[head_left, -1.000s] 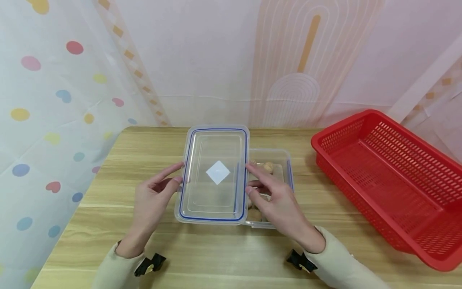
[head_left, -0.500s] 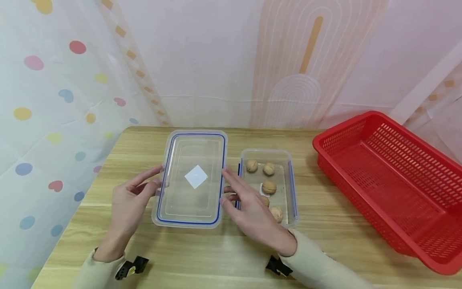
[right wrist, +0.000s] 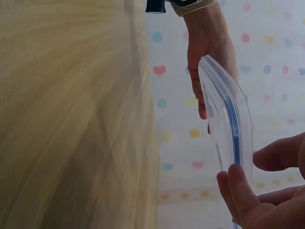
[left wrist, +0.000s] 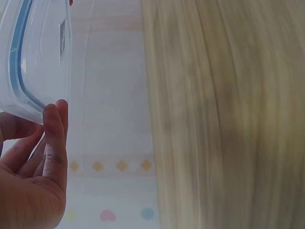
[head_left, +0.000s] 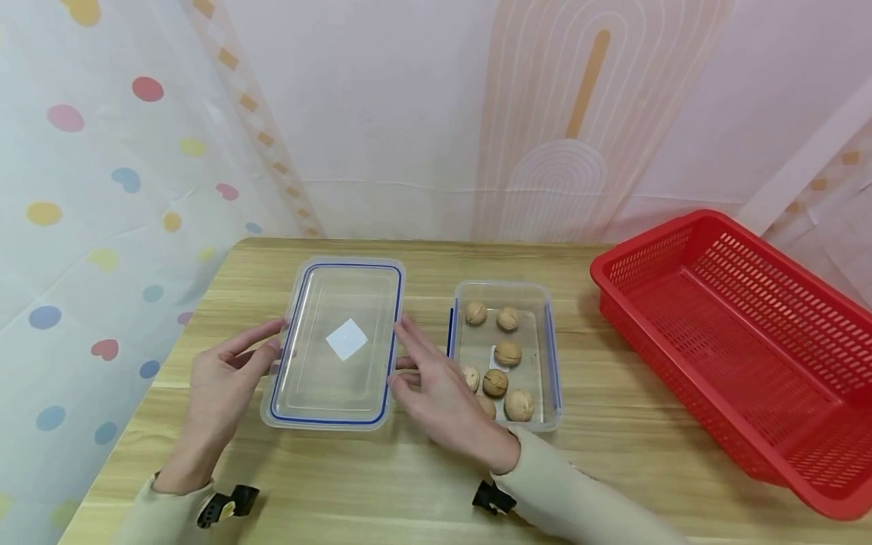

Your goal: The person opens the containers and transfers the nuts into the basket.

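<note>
Between my two hands is a clear plastic box lid (head_left: pixel 334 386) with a blue sealing ring and a white diamond-shaped label (head_left: pixel 347 339). My left hand (head_left: pixel 221 386) pinches its left edge between thumb and fingers. On the opposite edge, my right hand (head_left: pixel 446 397) pinches it the same way. In the right wrist view the lid (right wrist: pixel 224 112) is seen edge-on, above the tabletop. To the right stands the uncovered clear box (head_left: pixel 538 303) with blue side strips, holding several walnuts (head_left: pixel 507 353). My right hand overlaps the box's lower left corner in the head view.
A large red plastic basket (head_left: pixel 681 363) with slotted walls stands at the right of the wooden table (head_left: pixel 381 484). Behind the table hangs a patterned cloth (head_left: pixel 402 113), which also covers the left side.
Both hands have carried the lid left, off the box's left part and slightly toward me. The box and its walnuts now show more fully. The red basket stays put.
</note>
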{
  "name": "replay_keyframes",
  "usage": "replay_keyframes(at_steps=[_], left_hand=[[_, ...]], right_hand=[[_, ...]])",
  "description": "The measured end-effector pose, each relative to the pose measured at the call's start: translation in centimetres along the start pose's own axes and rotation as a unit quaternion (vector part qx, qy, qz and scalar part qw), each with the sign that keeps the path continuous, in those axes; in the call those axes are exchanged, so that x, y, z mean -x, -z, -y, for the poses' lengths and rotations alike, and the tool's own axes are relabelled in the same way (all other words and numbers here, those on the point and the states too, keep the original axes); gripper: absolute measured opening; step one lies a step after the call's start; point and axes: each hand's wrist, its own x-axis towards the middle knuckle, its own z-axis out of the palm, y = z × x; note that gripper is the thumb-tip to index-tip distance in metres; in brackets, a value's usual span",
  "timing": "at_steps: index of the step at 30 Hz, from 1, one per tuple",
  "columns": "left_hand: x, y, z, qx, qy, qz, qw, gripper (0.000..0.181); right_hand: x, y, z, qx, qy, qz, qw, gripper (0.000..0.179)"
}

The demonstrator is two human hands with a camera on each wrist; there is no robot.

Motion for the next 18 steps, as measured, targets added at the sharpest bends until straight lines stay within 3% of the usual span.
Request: replay_keyframes(at_steps=[11, 18], left_hand=[[-0.6, 1.7, 1.2, -0.048, 0.004, 0.007, 0.9988, 0.036], [-1.0, 2.4, 2.1, -0.048, 0.015, 0.029, 0.9983, 0.036]], right_hand=[[-0.8, -2.6, -0.1, -0.034, -0.036, 0.014, 0.9987, 0.072], [-0.8, -3.6, -0.7, -0.024, -0.029, 0.025, 0.9990, 0.078]])
